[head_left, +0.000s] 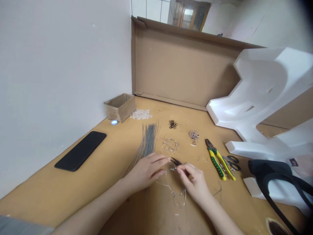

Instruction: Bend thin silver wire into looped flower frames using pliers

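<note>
My left hand [149,169] reaches in from the left, its fingers long and the thumb below them, closed loosely at the tips on a thin silvery wire piece [173,169]. My right hand [193,179] pinches the same wire between thumb and forefinger. A small dark pointed tool [175,161] shows just behind the right fingertips; whether it is held or lies there is hidden. Bent wire loops [179,198] hang or lie below, between the hands. Beyond the left hand spreads a bundle of straight grey wires [149,138]. More bent wire pieces [170,145] lie ahead.
Yellow-green pliers [220,161] and scissors [233,162] lie right. Black rings [173,124], a coiled cluster [194,134] and clear beads [141,114] sit farther back. A small cardboard box [119,107], blue cap [114,122] and black phone [80,151] are left. White foam [264,81] stands right.
</note>
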`<action>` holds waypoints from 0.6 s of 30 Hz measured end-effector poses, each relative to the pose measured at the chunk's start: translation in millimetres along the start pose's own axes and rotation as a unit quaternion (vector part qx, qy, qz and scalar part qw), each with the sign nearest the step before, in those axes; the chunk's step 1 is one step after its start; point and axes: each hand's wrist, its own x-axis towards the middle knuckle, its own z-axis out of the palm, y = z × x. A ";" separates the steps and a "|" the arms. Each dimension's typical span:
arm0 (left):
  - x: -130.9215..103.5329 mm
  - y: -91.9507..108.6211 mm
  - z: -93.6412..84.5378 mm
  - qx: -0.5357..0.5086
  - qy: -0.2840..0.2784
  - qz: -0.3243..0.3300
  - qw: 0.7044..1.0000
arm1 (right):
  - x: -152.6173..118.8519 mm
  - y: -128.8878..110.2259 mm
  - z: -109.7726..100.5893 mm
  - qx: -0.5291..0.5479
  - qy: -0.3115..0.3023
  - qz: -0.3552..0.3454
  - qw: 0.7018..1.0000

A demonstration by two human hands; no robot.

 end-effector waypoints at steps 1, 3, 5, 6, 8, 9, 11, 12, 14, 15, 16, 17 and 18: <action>0.4 0.5 1.3 0.024 0.002 0.019 1.000 | -0.1 -0.6 0.3 0.004 -0.003 0.001 1.000; 1.5 1.8 3.0 0.062 0.014 0.046 0.997 | -0.2 -1.6 0.7 0.012 -0.002 0.004 1.000; 2.5 3.7 3.5 0.083 0.018 0.066 0.994 | -0.4 -2.6 0.8 0.020 0.006 0.011 1.000; 2.8 4.7 3.5 0.086 0.017 0.071 0.994 | -0.5 -3.2 0.8 0.023 0.008 0.015 1.000; 2.8 6.5 3.8 0.079 0.016 0.057 0.995 | -0.8 -4.3 1.6 0.032 0.002 0.024 0.999; 2.5 7.2 4.3 0.073 0.017 0.039 0.996 | -1.0 -4.8 2.5 0.038 -0.004 0.028 0.999; 1.7 8.1 6.3 0.068 0.023 0.001 0.997 | -1.6 -5.4 5.0 0.060 -0.017 0.040 0.997; 1.3 8.4 7.7 0.069 0.026 -0.011 0.997 | -2.0 -5.5 6.3 0.079 -0.022 0.051 0.995; 0.7 8.7 10.6 0.071 0.030 -0.014 0.997 | -2.9 -5.8 8.3 0.128 -0.028 0.086 0.988; 0.5 8.6 11.7 0.075 0.031 -0.012 0.997 | -3.3 -6.0 8.8 0.152 -0.031 0.104 0.982; 0.5 8.5 12.5 0.082 0.033 -0.010 0.996 | -3.6 -6.5 8.9 0.169 -0.033 0.116 0.978; 0.5 8.2 12.7 0.089 0.035 -0.009 0.995 | -3.8 -7.2 8.6 0.179 -0.036 0.121 0.976; 0.5 7.8 12.5 0.093 0.034 -0.006 0.995 | -3.9 -8.0 8.0 0.180 -0.040 0.117 0.976</action>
